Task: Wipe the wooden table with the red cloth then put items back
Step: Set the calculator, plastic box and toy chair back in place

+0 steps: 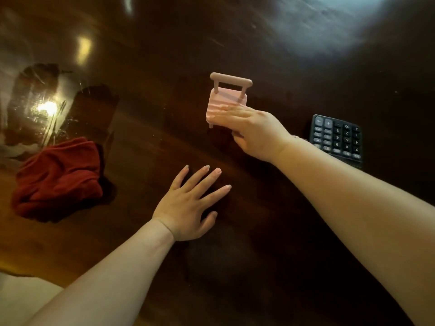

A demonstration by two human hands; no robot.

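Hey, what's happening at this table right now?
A person is tidying a dark wooden table. Their right hand holds a small pink chair-shaped stand, either just above the tabletop or touching it. Their left hand is open, fingers spread, empty. A crumpled red cloth lies off to the left, not in use. A black calculator sits on the table to the right.

a crumpled dark red cloth [57,178] lies bunched on the left of the dark, glossy wooden surface [259,43]. a small pink plastic chair-shaped stand [227,100] is upright near the middle, backrest on its far side. a black calculator with grey keys [336,138] lies flat to the right, well apart from the cloth.
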